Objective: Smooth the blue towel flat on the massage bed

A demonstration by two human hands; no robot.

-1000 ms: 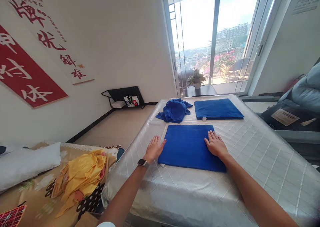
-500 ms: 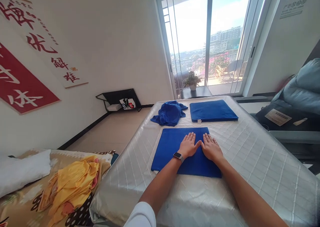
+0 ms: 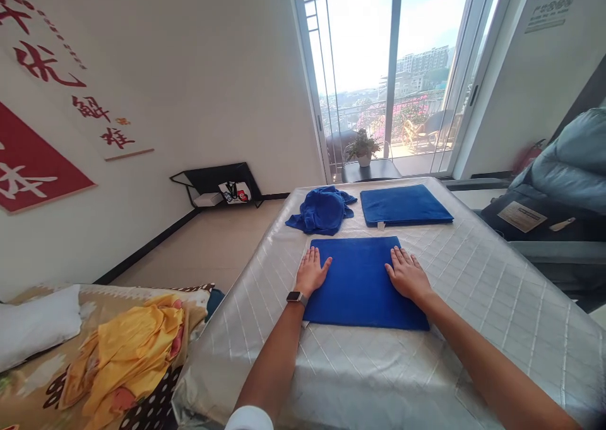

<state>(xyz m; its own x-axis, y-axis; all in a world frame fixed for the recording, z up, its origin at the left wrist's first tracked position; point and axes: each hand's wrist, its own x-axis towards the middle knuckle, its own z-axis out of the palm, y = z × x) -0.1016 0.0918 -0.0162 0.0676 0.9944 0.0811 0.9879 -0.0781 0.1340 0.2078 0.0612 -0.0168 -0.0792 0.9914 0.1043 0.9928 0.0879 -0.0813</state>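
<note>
Since the near cloth (image 3: 358, 286) lies flat on the mattress (image 3: 492, 297), it seems best smoothed with light, even pressure from the palms, working outward so neither side drags or creases. Well apart, the left hand (image 3: 311, 274) rests at its left edge and the right hand (image 3: 408, 274) at its right, gripping nothing, fingers extended away from the body, thumbs turned inward.
</note>
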